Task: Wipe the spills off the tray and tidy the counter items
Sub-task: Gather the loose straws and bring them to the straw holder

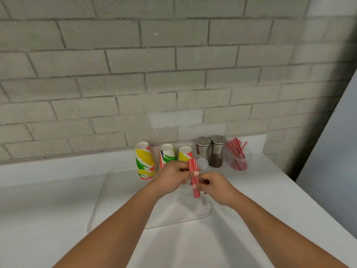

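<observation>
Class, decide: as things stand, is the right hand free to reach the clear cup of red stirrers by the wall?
Probably not yet: the right hand and left hand both grip a red striped bundle. The path to the clear cup looks open.

Red-and-white striped paper stirrer bundle, yellow, green and red brush-stroke paper cups, grey brick wall, white counter

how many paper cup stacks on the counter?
3, all upside down in a row by the wall: the tall stack on the left, the middle stack, and the right stack, partly hidden behind the left hand. Cups per stack can't be counted.
</observation>
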